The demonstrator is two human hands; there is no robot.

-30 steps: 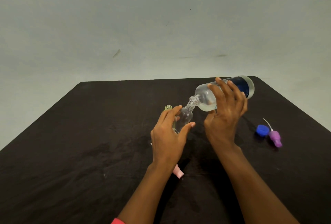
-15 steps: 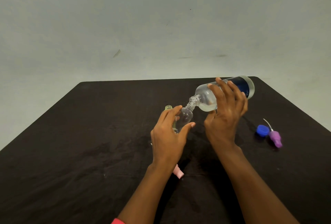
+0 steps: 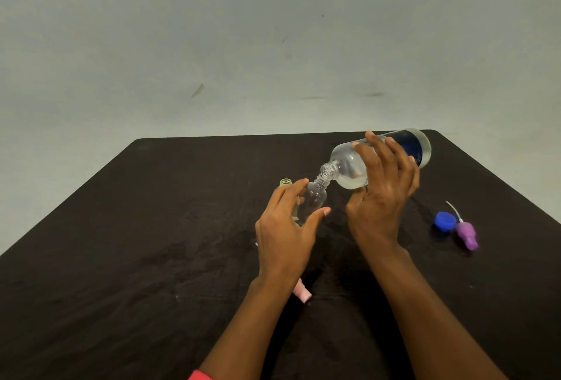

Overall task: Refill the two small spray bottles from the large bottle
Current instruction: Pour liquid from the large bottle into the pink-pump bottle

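Right hand grips the big bottle, neck tipped down-left onto the small bottle's mouth. Left hand clasps that one.

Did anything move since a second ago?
Nothing visibly moved. The right hand still tips the big bottle into the small bottle, which the left hand still holds. The blue cap and purple sprayer lie where they were.

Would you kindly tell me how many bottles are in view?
3: the large bottle tilted in the right hand, a clear small bottle in the left hand, and a greenish small bottle behind that hand, mostly hidden.
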